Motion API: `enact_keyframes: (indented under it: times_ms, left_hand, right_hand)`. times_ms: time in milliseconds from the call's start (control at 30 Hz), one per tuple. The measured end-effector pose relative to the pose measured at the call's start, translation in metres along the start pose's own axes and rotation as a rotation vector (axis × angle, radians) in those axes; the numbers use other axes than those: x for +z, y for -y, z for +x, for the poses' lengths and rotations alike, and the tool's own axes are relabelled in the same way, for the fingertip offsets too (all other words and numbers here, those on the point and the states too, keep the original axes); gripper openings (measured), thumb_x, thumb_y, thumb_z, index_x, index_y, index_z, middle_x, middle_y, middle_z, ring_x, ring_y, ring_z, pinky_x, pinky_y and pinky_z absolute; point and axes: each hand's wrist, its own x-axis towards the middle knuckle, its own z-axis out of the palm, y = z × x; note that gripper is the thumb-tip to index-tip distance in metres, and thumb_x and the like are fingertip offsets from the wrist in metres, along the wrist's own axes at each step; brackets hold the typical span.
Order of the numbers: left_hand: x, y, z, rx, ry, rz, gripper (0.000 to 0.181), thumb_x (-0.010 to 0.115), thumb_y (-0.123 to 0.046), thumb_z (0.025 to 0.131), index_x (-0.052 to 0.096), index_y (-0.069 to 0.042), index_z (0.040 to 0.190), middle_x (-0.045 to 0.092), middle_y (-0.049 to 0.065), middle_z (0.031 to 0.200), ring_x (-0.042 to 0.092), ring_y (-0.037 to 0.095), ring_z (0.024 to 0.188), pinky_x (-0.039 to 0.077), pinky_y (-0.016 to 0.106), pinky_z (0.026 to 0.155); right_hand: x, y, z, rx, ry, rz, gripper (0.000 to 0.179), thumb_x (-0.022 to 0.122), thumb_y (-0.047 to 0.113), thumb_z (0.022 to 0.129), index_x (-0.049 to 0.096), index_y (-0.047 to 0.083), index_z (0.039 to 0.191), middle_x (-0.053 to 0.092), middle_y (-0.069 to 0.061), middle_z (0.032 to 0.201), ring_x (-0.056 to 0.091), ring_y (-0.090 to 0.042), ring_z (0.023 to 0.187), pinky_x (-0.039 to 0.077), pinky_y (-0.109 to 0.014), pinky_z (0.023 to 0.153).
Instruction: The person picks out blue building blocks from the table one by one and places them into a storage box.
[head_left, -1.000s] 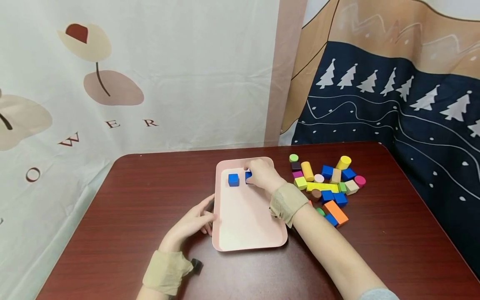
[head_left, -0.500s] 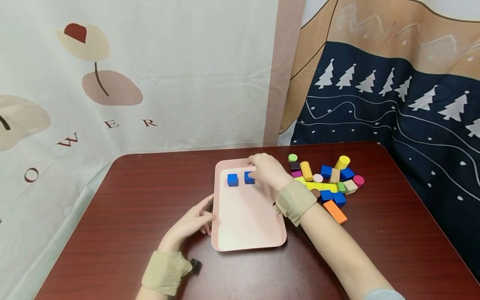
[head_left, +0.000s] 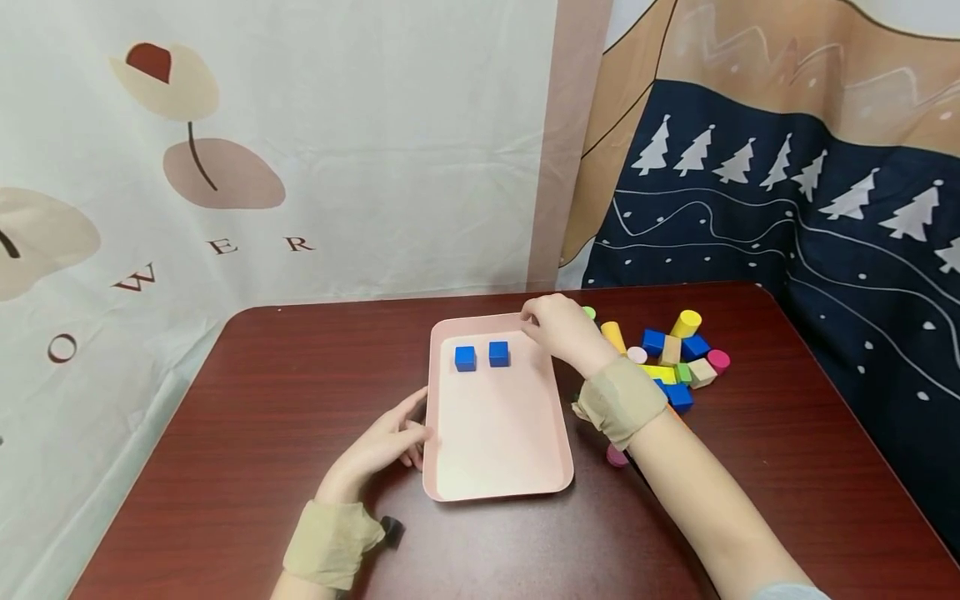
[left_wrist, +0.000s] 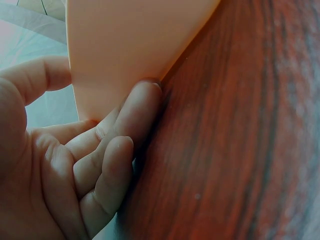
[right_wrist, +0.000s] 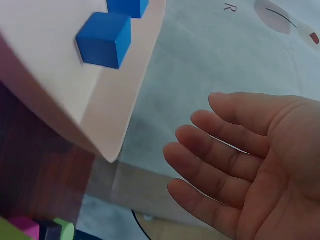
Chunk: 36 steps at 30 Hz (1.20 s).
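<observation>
Two blue cubes, a left cube (head_left: pixel 465 358) and a right cube (head_left: pixel 498 354), sit side by side with a gap near the far end of a pink tray (head_left: pixel 495 442). In the right wrist view, the nearer blue cube (right_wrist: pixel 104 40) shows close to the tray's rim. My right hand (head_left: pixel 564 329) hovers by the tray's far right corner, holding nothing, its fingers loosely bent. At the tray's left side, my left hand (head_left: pixel 384 437) rests against the wall. The left wrist view shows its thumb at the rim and relaxed fingers (left_wrist: pixel 140 107) touching the outer wall.
A heap of coloured blocks lies right of the tray, partly hidden by my right arm: a yellow cylinder (head_left: pixel 686 323), a beige block (head_left: pixel 702 373), several blue cubes. A pink disc (head_left: pixel 617 456) lies nearer me. Curtains hang behind the brown table (head_left: pixel 300 367).
My right hand has let go of the right blue cube and moved right, away from it. That cube now stands fully visible beside the other. My left hand has stayed put.
</observation>
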Motion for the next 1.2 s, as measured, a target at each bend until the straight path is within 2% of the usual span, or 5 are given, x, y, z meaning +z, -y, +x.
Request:
enact_keyframes:
  times_ms: [433, 633, 767, 933, 1200]
  left_hand:
    - [-0.002, -0.003, 0.001, 0.002, -0.002, 0.023, 0.073, 0.057, -0.010, 0.091, 0.018, -0.005, 0.153, 0.063, 0.010, 0.068, 0.060, 0.030, 0.054, 0.049, 0.035, 0.049]
    - [-0.003, -0.002, 0.002, -0.002, -0.007, 0.027, 0.072, 0.056, -0.010, 0.091, 0.019, -0.005, 0.152, 0.063, 0.009, 0.069, 0.060, 0.028, 0.053, 0.048, 0.033, 0.048]
    - [-0.003, 0.001, 0.002, -0.001, -0.009, 0.020, 0.071, 0.056, -0.010, 0.091, 0.019, -0.003, 0.152, 0.063, 0.009, 0.069, 0.060, 0.027, 0.052, 0.048, 0.032, 0.048]
    - [-0.002, 0.003, 0.002, -0.006, -0.004, 0.019, 0.071, 0.056, -0.011, 0.091, 0.019, -0.003, 0.152, 0.063, 0.010, 0.070, 0.061, 0.027, 0.053, 0.049, 0.032, 0.048]
    - [-0.003, 0.003, 0.002, 0.001, 0.006, 0.003, 0.072, 0.056, -0.011, 0.091, 0.018, -0.002, 0.152, 0.065, 0.010, 0.071, 0.062, 0.027, 0.052, 0.047, 0.030, 0.049]
  right_hand:
    - [-0.028, -0.025, -0.024, -0.015, -0.091, -0.047, 0.013, 0.061, 0.013, 0.092, 0.071, 0.004, 0.095, 0.068, -0.010, 0.093, 0.058, -0.025, 0.081, 0.051, -0.038, 0.079]
    - [-0.039, -0.040, -0.037, 0.025, -0.099, -0.027, 0.017, 0.061, 0.014, 0.094, 0.070, 0.004, 0.104, 0.065, -0.013, 0.103, 0.058, -0.027, 0.087, 0.051, -0.042, 0.081]
    - [-0.044, -0.051, -0.044, 0.070, -0.075, -0.005, 0.024, 0.061, 0.016, 0.094, 0.066, 0.003, 0.114, 0.061, -0.017, 0.117, 0.057, -0.033, 0.102, 0.047, -0.049, 0.090]
    - [-0.050, -0.068, -0.053, 0.116, -0.024, -0.007, 0.037, 0.058, 0.015, 0.095, 0.056, 0.000, 0.129, 0.050, -0.024, 0.133, 0.046, -0.041, 0.120, 0.037, -0.058, 0.099]
    - [-0.049, -0.092, -0.061, 0.178, 0.017, -0.003, 0.051, 0.063, 0.013, 0.092, 0.046, 0.001, 0.138, 0.042, -0.027, 0.140, 0.041, -0.044, 0.125, 0.034, -0.060, 0.100]
